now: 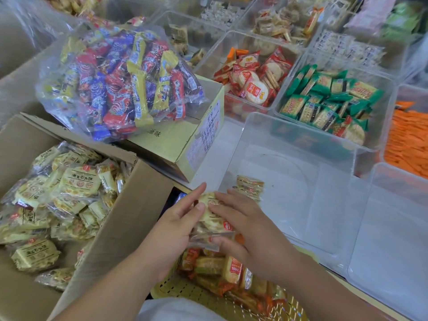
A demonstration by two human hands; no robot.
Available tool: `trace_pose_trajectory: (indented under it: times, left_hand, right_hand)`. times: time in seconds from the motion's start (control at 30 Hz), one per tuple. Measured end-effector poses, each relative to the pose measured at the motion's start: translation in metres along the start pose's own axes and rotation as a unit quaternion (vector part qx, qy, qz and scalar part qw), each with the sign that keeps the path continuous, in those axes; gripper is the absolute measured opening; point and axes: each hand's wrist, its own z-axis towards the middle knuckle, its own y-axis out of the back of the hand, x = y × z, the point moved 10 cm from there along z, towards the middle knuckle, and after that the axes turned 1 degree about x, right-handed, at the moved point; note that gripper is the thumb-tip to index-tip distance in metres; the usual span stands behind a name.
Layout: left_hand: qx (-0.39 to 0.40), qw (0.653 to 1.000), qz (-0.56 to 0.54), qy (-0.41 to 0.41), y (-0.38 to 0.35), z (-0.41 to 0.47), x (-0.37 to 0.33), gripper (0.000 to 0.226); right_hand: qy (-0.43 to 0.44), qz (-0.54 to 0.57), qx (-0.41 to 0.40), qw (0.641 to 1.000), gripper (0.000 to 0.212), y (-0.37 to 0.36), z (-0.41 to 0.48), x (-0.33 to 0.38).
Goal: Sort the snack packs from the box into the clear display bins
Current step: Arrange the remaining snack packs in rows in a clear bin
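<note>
- Head view: both forearms enter from the lower edge and converge. The left hand [178,230] and right hand [254,237] meet palm toward palm above a yellow basket [171,290] of wrapped snacks.
- Left fingers [196,193] lie nearly straight along the far side of a small stack of snack packs [212,220], with the thumb pressed on its near face in a pinch.
- Right fingers [228,209] drape over the top of the stack, with the thumb curled beneath it, so both hands hold the same stack.
- The stack is at the near left corner of a clear bin [324,205]. Whether it is over the rim cannot be told.
- Just beyond the fingertips, a single pack [250,186] lies inside that bin.
- Left of the left fingers stands an open cardboard box [129,205] holding cream-coloured packs [76,181].
- Well beyond the fingers, other bins carry red packs [252,82] and green packs [328,100].
</note>
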Motion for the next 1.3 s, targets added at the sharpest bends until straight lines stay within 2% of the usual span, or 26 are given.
trace_pose_trajectory:
  times: [0.13, 0.23, 0.3, 0.4, 0.5, 0.63, 0.73, 0.83, 1.0, 1.2, 1.3]
  left_hand:
    - [-0.05, 0.998, -0.026, -0.007, 0.003, 0.001, 0.0, 0.039]
    - [-0.08, 0.996, -0.027, -0.01, 0.006, 0.002, -0.002, 0.047]
    - [-0.085, 0.996, -0.015, -0.014, 0.009, 0.003, -0.002, 0.048]
    - [-0.089, 0.996, -0.017, -0.017, 0.015, 0.005, 0.002, 0.041]
    - [-0.107, 0.994, 0.01, -0.008, 0.022, 0.005, 0.004, 0.044]
    - [-0.12, 0.992, -0.045, 0.008, 0.032, 0.007, 0.009, 0.048]
    - [-0.137, 0.988, -0.068, 0.014, 0.039, 0.009, 0.012, 0.045]
    - [-0.139, 0.987, -0.079, 0.02, 0.042, 0.007, 0.016, 0.042]
    - [-0.141, 0.986, -0.084, 0.023, 0.042, 0.007, 0.018, 0.046]
    - [-0.145, 0.985, -0.093, 0.017, 0.043, 0.005, 0.014, 0.043]
    - [-0.149, 0.983, -0.105, 0.021, 0.042, 0.007, 0.012, 0.039]
  right_hand:
    - [-0.015, 0.027, -0.029, 0.999, 0.051, 0.009, 0.005, -0.012]
    - [-0.014, 0.01, 0.009, 1.0, 0.065, -0.001, 0.009, -0.016]
    - [-0.01, 0.008, 0.0, 1.0, 0.064, -0.002, 0.011, -0.014]
    - [0.005, 0.004, -0.064, 0.998, 0.047, 0.005, 0.012, -0.007]
    - [0.01, 0.027, -0.126, 0.992, 0.037, 0.02, 0.01, -0.007]
    - [-0.091, 0.123, -0.212, 0.965, 0.029, 0.056, 0.012, -0.052]
    - [-0.127, 0.021, -0.263, 0.956, 0.027, 0.09, 0.018, -0.096]
    - [-0.204, -0.064, -0.199, 0.956, 0.026, 0.087, 0.039, -0.152]
    - [-0.239, -0.066, 0.0, 0.969, 0.031, 0.018, 0.073, -0.196]
    - [-0.262, -0.064, 0.07, 0.96, 0.029, -0.005, 0.079, -0.208]
    - [-0.269, -0.09, 0.107, 0.953, 0.041, 0.0, 0.076, -0.206]
